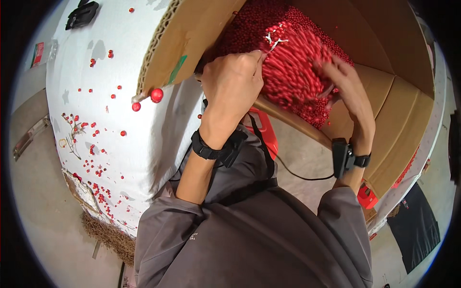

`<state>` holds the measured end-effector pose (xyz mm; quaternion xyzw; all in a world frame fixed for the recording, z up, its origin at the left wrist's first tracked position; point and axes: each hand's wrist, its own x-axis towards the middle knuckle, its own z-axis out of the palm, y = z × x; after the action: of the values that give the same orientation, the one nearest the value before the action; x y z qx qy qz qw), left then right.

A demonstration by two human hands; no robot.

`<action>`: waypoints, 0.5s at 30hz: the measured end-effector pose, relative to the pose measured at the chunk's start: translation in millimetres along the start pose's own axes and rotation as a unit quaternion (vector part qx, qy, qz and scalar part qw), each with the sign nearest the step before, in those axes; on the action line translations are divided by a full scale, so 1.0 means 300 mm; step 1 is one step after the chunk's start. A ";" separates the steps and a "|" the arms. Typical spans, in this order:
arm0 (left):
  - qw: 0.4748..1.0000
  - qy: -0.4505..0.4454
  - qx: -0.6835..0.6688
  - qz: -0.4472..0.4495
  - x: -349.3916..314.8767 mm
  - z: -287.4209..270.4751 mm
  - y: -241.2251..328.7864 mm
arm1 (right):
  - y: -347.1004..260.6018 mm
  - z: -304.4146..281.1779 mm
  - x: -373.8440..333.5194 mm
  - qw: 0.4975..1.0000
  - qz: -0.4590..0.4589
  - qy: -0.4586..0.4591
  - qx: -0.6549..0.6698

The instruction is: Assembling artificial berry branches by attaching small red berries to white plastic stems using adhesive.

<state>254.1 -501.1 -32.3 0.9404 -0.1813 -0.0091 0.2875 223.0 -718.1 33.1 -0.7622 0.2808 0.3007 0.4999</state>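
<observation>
A thick bundle of red berry stems, tied near one end with a thin white tie, lies over the near edge of an open cardboard box. My left hand grips the bundle's tied end, fingers pinched at the tie. On the bundle's right side my right hand presses, fingers wrapped partly under it. More small red berries fill the box behind the bundle. Both wrists carry black bands.
A white cloth-covered table at left is strewn with several loose red berries and a bare twig. A box flap hangs over it. A black clip lies far left. A red object sits below the box; concrete floor surrounds.
</observation>
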 end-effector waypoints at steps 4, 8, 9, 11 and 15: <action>1.000 0.007 0.000 0.018 0.001 0.000 -0.005 | -0.066 0.079 -0.043 0.963 -0.049 0.245 -0.098; 1.000 0.003 -0.020 0.010 0.001 0.010 -0.007 | 0.038 0.026 0.053 0.879 -0.136 0.388 -0.240; 1.000 0.008 -0.029 0.006 0.002 0.011 -0.007 | 0.089 0.001 0.099 0.849 -0.161 0.416 -0.284; 0.999 0.014 -0.047 -0.005 -0.003 0.015 -0.008 | 0.194 -0.035 0.210 0.864 -0.145 0.390 -0.285; 0.999 0.010 -0.015 -0.033 0.000 0.003 0.015 | 0.458 -0.112 0.422 0.905 -0.138 0.287 -0.283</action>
<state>252.4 -505.0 -30.7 0.9415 -0.1468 -0.0122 0.3032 212.5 -812.5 -131.3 -0.9561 0.2072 0.0634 0.1971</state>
